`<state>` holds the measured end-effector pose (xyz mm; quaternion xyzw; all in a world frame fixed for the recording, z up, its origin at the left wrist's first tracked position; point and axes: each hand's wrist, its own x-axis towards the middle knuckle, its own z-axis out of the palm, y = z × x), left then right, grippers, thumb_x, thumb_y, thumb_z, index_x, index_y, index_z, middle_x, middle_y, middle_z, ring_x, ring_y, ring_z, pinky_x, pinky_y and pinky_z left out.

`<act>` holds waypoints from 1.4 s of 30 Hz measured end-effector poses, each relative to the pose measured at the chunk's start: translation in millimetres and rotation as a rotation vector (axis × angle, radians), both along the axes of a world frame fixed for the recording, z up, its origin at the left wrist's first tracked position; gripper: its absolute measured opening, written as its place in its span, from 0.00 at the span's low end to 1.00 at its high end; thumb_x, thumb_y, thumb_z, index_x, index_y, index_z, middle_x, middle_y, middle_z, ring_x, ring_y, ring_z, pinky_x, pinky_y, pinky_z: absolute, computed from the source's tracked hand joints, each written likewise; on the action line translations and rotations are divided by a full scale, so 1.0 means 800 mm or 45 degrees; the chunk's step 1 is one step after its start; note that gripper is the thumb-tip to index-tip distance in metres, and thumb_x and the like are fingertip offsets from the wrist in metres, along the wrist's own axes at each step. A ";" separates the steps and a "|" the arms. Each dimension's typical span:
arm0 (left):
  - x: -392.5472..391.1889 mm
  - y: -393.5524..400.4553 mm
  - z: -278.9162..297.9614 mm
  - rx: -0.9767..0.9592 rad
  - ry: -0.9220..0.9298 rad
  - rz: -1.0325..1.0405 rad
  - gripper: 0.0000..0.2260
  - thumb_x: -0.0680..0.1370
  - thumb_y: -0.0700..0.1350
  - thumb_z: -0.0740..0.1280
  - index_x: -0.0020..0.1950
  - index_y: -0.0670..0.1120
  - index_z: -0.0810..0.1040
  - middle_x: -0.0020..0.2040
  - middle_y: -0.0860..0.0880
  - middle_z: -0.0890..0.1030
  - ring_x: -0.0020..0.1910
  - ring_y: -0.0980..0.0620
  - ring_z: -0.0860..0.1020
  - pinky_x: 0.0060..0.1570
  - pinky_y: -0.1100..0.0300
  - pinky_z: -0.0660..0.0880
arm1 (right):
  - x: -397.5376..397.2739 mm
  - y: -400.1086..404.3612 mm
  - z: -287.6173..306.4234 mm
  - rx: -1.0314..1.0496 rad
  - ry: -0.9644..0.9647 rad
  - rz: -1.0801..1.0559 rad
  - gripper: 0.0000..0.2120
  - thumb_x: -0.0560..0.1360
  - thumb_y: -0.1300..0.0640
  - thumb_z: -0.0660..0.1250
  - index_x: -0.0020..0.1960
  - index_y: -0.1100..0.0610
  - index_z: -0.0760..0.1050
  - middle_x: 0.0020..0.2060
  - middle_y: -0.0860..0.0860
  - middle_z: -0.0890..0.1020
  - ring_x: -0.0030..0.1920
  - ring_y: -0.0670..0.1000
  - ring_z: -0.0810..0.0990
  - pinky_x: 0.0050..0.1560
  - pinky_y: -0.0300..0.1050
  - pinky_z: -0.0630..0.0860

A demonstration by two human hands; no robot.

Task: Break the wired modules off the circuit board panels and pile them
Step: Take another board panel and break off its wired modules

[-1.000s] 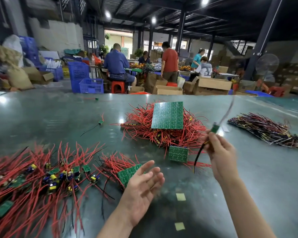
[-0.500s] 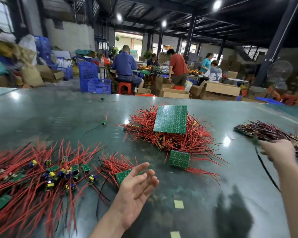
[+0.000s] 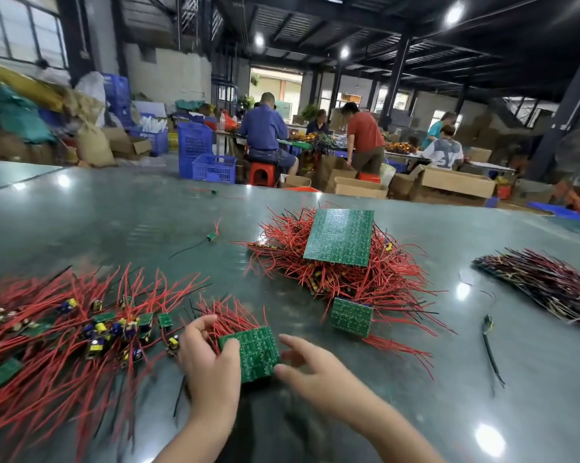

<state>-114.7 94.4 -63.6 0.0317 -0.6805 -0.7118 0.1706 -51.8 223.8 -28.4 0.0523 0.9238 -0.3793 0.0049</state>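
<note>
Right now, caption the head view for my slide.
Left hand grips a green circuit board panel bristling with red wires; right hand reaches in.

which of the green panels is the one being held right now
The small green panel nearest the camera: the left hand grips its left edge. The large panel tops the red-wire heap; another small one leans at its foot.

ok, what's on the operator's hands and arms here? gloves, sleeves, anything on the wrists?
Nothing worn that shows. The left hand and right hand are bare, no gloves. Both forearms are bare down to the bottom edge of the picture, with no sleeve in view. No watch, strap, ring or cable is visible on either wrist or hand.
</note>
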 end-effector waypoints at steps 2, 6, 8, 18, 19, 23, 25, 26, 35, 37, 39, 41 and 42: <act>-0.002 0.005 -0.004 0.035 -0.131 -0.062 0.16 0.70 0.32 0.65 0.54 0.47 0.70 0.56 0.46 0.73 0.56 0.48 0.70 0.58 0.55 0.65 | -0.002 -0.005 -0.011 -0.147 0.031 -0.095 0.25 0.76 0.53 0.66 0.71 0.51 0.64 0.57 0.46 0.78 0.57 0.42 0.75 0.58 0.30 0.66; 0.006 0.008 -0.003 0.144 -0.064 -0.215 0.21 0.70 0.24 0.60 0.54 0.47 0.70 0.58 0.47 0.74 0.59 0.52 0.71 0.58 0.61 0.63 | -0.007 0.001 -0.015 -0.811 0.019 -0.311 0.22 0.75 0.61 0.68 0.66 0.59 0.66 0.50 0.52 0.80 0.44 0.43 0.79 0.42 0.31 0.75; 0.010 0.008 -0.002 0.239 -0.035 -0.342 0.25 0.69 0.20 0.55 0.53 0.48 0.70 0.58 0.47 0.75 0.60 0.54 0.73 0.56 0.64 0.67 | -0.004 0.005 -0.010 -1.213 0.010 -0.373 0.17 0.75 0.64 0.66 0.63 0.64 0.69 0.45 0.56 0.81 0.36 0.44 0.80 0.34 0.34 0.76; 0.025 0.010 0.006 0.326 0.020 -0.444 0.24 0.71 0.29 0.68 0.55 0.55 0.69 0.54 0.57 0.75 0.52 0.66 0.75 0.51 0.68 0.70 | 0.004 0.013 -0.008 -0.944 0.279 -0.337 0.11 0.79 0.64 0.59 0.49 0.55 0.80 0.48 0.54 0.85 0.51 0.53 0.81 0.57 0.51 0.76; 0.024 0.009 0.006 0.338 -0.068 -0.488 0.22 0.72 0.32 0.70 0.55 0.55 0.68 0.54 0.55 0.75 0.47 0.67 0.76 0.47 0.70 0.71 | 0.002 0.015 -0.008 -0.956 0.311 -0.385 0.10 0.79 0.63 0.59 0.54 0.57 0.78 0.51 0.55 0.84 0.54 0.55 0.80 0.61 0.54 0.74; 0.032 0.009 0.013 0.520 -0.378 -0.989 0.19 0.68 0.40 0.70 0.58 0.44 0.74 0.51 0.43 0.84 0.44 0.52 0.83 0.39 0.55 0.81 | 0.002 0.019 -0.005 -1.074 0.380 -0.399 0.10 0.78 0.63 0.61 0.57 0.58 0.76 0.52 0.54 0.83 0.56 0.54 0.80 0.63 0.55 0.73; 0.038 0.009 0.014 0.475 -0.354 -1.069 0.18 0.68 0.38 0.69 0.58 0.42 0.75 0.52 0.42 0.83 0.46 0.47 0.83 0.40 0.51 0.81 | 0.005 0.014 -0.003 -1.018 0.372 -0.271 0.08 0.78 0.64 0.62 0.52 0.56 0.78 0.48 0.53 0.84 0.50 0.50 0.81 0.58 0.49 0.75; 0.040 0.010 0.013 0.461 -0.335 -1.065 0.17 0.71 0.36 0.68 0.59 0.43 0.75 0.52 0.41 0.83 0.48 0.46 0.83 0.43 0.49 0.81 | 0.007 0.012 -0.004 -0.962 0.381 -0.208 0.09 0.77 0.65 0.63 0.52 0.56 0.78 0.48 0.53 0.84 0.49 0.48 0.81 0.56 0.45 0.76; 0.033 0.003 0.018 0.373 -0.266 -0.902 0.23 0.60 0.38 0.74 0.54 0.40 0.77 0.48 0.40 0.84 0.47 0.42 0.83 0.45 0.42 0.80 | 0.008 0.020 -0.002 -0.686 0.514 -0.130 0.15 0.72 0.71 0.66 0.52 0.53 0.79 0.46 0.49 0.85 0.48 0.45 0.83 0.48 0.35 0.76; 0.032 0.002 0.018 0.345 -0.280 -0.894 0.23 0.60 0.37 0.75 0.54 0.40 0.77 0.47 0.40 0.84 0.47 0.42 0.83 0.46 0.41 0.80 | 0.009 0.019 -0.003 -0.650 0.530 -0.140 0.16 0.72 0.71 0.67 0.51 0.53 0.79 0.44 0.48 0.85 0.47 0.44 0.83 0.48 0.34 0.76; 0.034 0.003 0.016 0.309 -0.287 -0.872 0.20 0.64 0.33 0.74 0.55 0.39 0.77 0.48 0.40 0.84 0.48 0.40 0.83 0.49 0.38 0.78 | 0.009 0.017 -0.003 -0.603 0.544 -0.158 0.16 0.71 0.72 0.67 0.49 0.52 0.79 0.42 0.46 0.85 0.46 0.42 0.83 0.48 0.32 0.75; 0.036 0.004 0.014 0.285 -0.297 -0.839 0.16 0.68 0.30 0.72 0.54 0.39 0.77 0.48 0.39 0.84 0.50 0.38 0.82 0.51 0.35 0.76 | 0.008 0.014 -0.004 -0.571 0.550 -0.172 0.18 0.70 0.73 0.67 0.47 0.50 0.78 0.40 0.44 0.85 0.44 0.39 0.82 0.46 0.29 0.73; 0.037 0.005 0.013 0.279 -0.304 -0.828 0.15 0.69 0.30 0.71 0.54 0.39 0.78 0.48 0.39 0.84 0.50 0.38 0.81 0.52 0.34 0.76 | 0.008 0.012 -0.004 -0.564 0.546 -0.177 0.18 0.70 0.73 0.67 0.47 0.49 0.78 0.39 0.43 0.84 0.43 0.38 0.81 0.45 0.28 0.73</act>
